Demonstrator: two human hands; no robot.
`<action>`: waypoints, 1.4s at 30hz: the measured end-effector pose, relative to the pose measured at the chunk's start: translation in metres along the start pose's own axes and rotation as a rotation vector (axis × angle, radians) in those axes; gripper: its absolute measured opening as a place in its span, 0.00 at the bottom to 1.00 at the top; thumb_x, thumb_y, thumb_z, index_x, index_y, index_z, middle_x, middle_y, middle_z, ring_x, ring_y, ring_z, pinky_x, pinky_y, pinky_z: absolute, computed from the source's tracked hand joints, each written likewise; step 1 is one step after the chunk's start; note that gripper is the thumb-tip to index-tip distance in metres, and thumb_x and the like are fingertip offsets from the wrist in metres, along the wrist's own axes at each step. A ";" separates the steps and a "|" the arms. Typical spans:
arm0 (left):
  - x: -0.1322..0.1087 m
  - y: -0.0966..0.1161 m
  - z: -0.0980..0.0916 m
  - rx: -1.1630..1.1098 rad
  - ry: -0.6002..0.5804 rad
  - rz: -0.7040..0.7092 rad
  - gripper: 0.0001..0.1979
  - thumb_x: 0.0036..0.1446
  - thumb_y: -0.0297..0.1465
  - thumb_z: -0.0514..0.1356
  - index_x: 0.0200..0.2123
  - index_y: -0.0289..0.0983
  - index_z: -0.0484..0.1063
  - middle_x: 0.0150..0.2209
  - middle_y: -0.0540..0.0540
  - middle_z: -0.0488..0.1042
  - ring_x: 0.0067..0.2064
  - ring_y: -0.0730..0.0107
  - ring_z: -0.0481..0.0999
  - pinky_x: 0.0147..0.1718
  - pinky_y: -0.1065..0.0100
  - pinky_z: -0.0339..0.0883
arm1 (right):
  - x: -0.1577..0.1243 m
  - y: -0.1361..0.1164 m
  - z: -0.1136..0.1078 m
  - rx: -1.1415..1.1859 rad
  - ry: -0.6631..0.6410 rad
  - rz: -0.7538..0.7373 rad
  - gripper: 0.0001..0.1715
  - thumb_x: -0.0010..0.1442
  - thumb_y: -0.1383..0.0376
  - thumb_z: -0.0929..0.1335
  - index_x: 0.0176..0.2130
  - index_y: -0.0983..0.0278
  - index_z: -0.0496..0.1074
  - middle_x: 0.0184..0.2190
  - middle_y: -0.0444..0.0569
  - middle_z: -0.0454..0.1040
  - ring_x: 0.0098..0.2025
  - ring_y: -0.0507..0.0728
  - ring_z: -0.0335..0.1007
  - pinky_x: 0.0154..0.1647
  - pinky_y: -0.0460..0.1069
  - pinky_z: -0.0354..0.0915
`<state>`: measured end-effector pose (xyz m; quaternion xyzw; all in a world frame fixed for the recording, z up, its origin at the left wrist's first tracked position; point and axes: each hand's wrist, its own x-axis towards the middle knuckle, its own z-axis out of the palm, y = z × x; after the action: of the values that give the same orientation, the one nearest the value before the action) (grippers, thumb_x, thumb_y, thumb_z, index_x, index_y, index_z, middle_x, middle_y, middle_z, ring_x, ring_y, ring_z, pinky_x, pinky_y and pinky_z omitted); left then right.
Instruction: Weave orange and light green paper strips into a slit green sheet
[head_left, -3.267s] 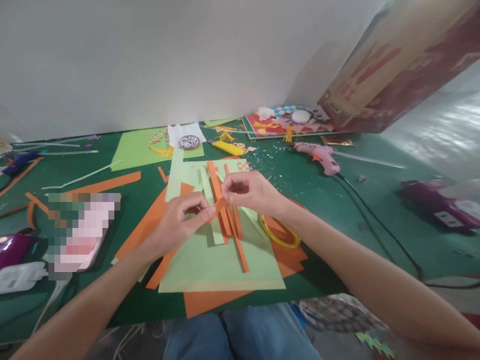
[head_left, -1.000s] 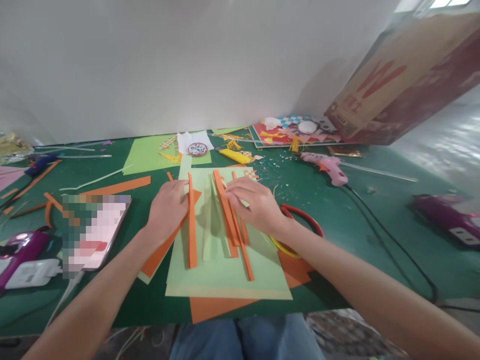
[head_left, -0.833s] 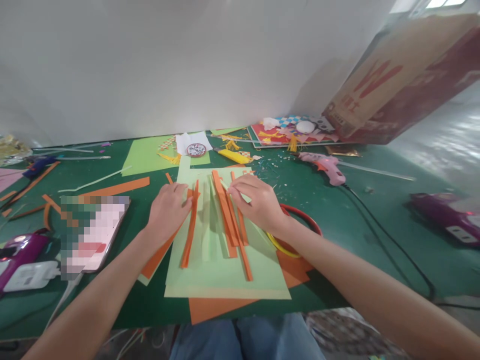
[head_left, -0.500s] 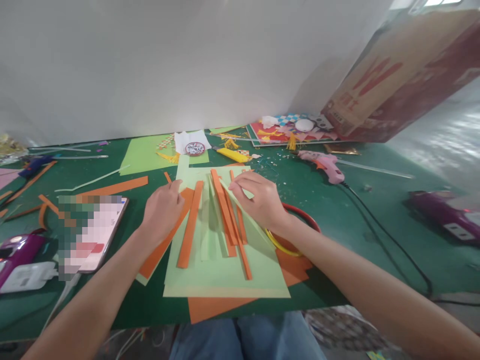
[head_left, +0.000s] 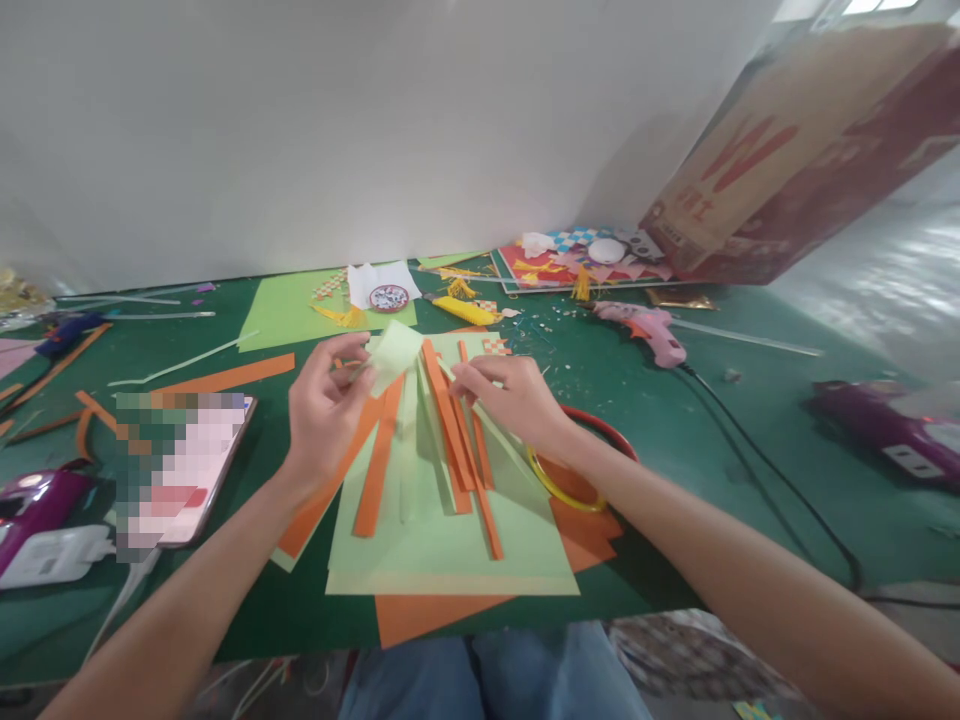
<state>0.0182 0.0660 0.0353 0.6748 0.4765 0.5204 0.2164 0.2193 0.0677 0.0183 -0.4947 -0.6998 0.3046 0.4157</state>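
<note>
My left hand is closed on a pale green paper strip, pinched between thumb and fingers and raised above the stack. My right hand is closed over the right of the stack, its fingertips pressed together beside the upper ends of the strips. Whether anything is in them is hidden. Between the hands, orange paper strips and narrow green strips lie loosely on light green paper sheets. Another orange strip rests to their left.
A phone lies at left near a white charger. Behind the sheets is a yellow craft knife. To the right are a pink glue gun with its cord and a red-and-yellow ring. A paper bag leans at back right.
My left hand has turned and lifted the pale green strip, whose broad end now shows above the stack. My right hand has shifted slightly down and left.
</note>
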 end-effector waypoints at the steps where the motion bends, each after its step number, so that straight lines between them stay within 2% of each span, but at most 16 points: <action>1: -0.001 0.002 0.001 -0.068 -0.019 -0.043 0.12 0.52 0.31 0.60 0.42 0.40 0.69 0.36 0.49 0.71 0.29 0.76 0.71 0.27 0.73 0.66 | 0.000 -0.002 0.000 0.107 -0.104 0.076 0.23 0.60 0.55 0.62 0.24 0.66 0.73 0.23 0.48 0.73 0.24 0.51 0.67 0.29 0.48 0.62; 3: -0.002 0.003 0.003 -0.173 -0.080 -0.103 0.13 0.50 0.30 0.62 0.41 0.40 0.70 0.34 0.51 0.69 0.28 0.77 0.70 0.26 0.73 0.65 | 0.000 -0.005 0.001 0.344 -0.269 0.183 0.24 0.57 0.50 0.63 0.26 0.67 0.74 0.27 0.49 0.74 0.24 0.51 0.68 0.27 0.48 0.63; 5: -0.003 0.004 0.004 -0.248 -0.186 -0.166 0.14 0.48 0.29 0.63 0.40 0.40 0.70 0.33 0.51 0.68 0.28 0.76 0.70 0.26 0.73 0.66 | 0.000 -0.007 0.002 0.540 -0.318 0.221 0.23 0.54 0.49 0.66 0.27 0.67 0.73 0.28 0.50 0.74 0.27 0.51 0.68 0.26 0.46 0.62; 10: -0.006 0.006 0.007 -0.283 -0.473 -0.317 0.16 0.48 0.31 0.62 0.42 0.38 0.68 0.32 0.51 0.67 0.27 0.75 0.70 0.26 0.72 0.67 | 0.003 -0.005 0.000 0.768 -0.198 0.246 0.17 0.46 0.54 0.73 0.25 0.66 0.74 0.24 0.45 0.70 0.27 0.49 0.64 0.26 0.44 0.62; 13: -0.008 0.006 0.007 -0.198 -0.653 -0.367 0.13 0.50 0.33 0.62 0.40 0.37 0.68 0.31 0.51 0.67 0.25 0.76 0.67 0.22 0.73 0.64 | 0.005 -0.003 -0.003 0.764 -0.101 0.257 0.17 0.43 0.55 0.74 0.22 0.66 0.72 0.23 0.44 0.69 0.25 0.48 0.62 0.24 0.45 0.60; 15: -0.009 0.006 0.006 -0.134 -0.749 -0.377 0.11 0.49 0.35 0.62 0.36 0.38 0.70 0.28 0.51 0.67 0.25 0.75 0.67 0.21 0.73 0.63 | 0.005 -0.004 -0.004 0.683 -0.040 0.249 0.20 0.44 0.54 0.73 0.18 0.66 0.69 0.18 0.42 0.66 0.22 0.48 0.60 0.24 0.46 0.59; 17: -0.010 0.008 0.005 -0.092 -0.765 -0.359 0.09 0.48 0.37 0.63 0.31 0.38 0.71 0.26 0.51 0.67 0.26 0.72 0.68 0.21 0.72 0.63 | 0.003 -0.007 -0.004 0.559 -0.025 0.231 0.23 0.47 0.53 0.72 0.15 0.65 0.65 0.15 0.41 0.63 0.20 0.48 0.58 0.24 0.46 0.58; 20: -0.009 0.012 0.005 -0.075 -0.742 -0.360 0.10 0.49 0.39 0.62 0.25 0.38 0.70 0.23 0.51 0.67 0.26 0.70 0.69 0.22 0.70 0.64 | -0.001 -0.013 -0.002 0.417 -0.107 0.194 0.24 0.49 0.53 0.70 0.14 0.65 0.64 0.14 0.41 0.62 0.20 0.47 0.57 0.24 0.46 0.57; 23: -0.009 0.014 0.006 -0.104 -0.720 -0.416 0.16 0.53 0.42 0.58 0.20 0.37 0.66 0.20 0.52 0.64 0.23 0.72 0.66 0.23 0.70 0.65 | -0.005 -0.016 0.003 0.387 -0.190 0.153 0.23 0.49 0.54 0.71 0.15 0.65 0.64 0.16 0.41 0.62 0.21 0.47 0.56 0.23 0.46 0.55; 26: -0.009 0.010 0.007 -0.184 -0.722 -0.481 0.19 0.55 0.44 0.56 0.19 0.37 0.64 0.20 0.51 0.64 0.24 0.72 0.68 0.26 0.68 0.67 | -0.006 -0.016 0.005 0.399 -0.213 0.141 0.24 0.51 0.54 0.70 0.15 0.65 0.64 0.16 0.40 0.61 0.21 0.48 0.56 0.23 0.46 0.54; 29: -0.010 0.005 0.008 -0.240 -0.755 -0.514 0.18 0.55 0.43 0.57 0.21 0.37 0.66 0.22 0.50 0.67 0.26 0.70 0.71 0.30 0.66 0.69 | -0.004 -0.013 0.003 0.460 -0.175 0.166 0.23 0.51 0.53 0.69 0.15 0.65 0.64 0.15 0.40 0.61 0.20 0.48 0.56 0.24 0.47 0.56; 33: -0.010 0.005 0.008 -0.194 -0.760 -0.509 0.18 0.55 0.42 0.57 0.20 0.36 0.66 0.21 0.50 0.68 0.24 0.71 0.70 0.26 0.68 0.67 | -0.001 -0.011 0.000 0.549 -0.111 0.227 0.19 0.48 0.55 0.71 0.17 0.65 0.66 0.16 0.41 0.63 0.20 0.48 0.57 0.23 0.47 0.56; 37: -0.008 0.011 0.008 -0.185 -0.760 -0.506 0.16 0.54 0.38 0.59 0.18 0.36 0.67 0.20 0.51 0.69 0.23 0.73 0.70 0.25 0.70 0.67 | 0.000 -0.009 0.000 0.574 -0.071 0.232 0.16 0.47 0.58 0.71 0.19 0.65 0.67 0.16 0.40 0.64 0.20 0.48 0.58 0.23 0.47 0.56; 42: -0.007 0.011 0.007 -0.230 -0.791 -0.518 0.13 0.53 0.38 0.60 0.21 0.37 0.70 0.23 0.49 0.74 0.25 0.70 0.73 0.28 0.69 0.69 | 0.000 -0.008 0.000 0.572 -0.017 0.225 0.15 0.48 0.60 0.70 0.18 0.65 0.65 0.15 0.40 0.63 0.19 0.48 0.57 0.22 0.46 0.55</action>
<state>0.0293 0.0565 0.0376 0.6518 0.4493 0.2023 0.5765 0.2160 0.0655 0.0248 -0.4292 -0.5300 0.5375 0.4960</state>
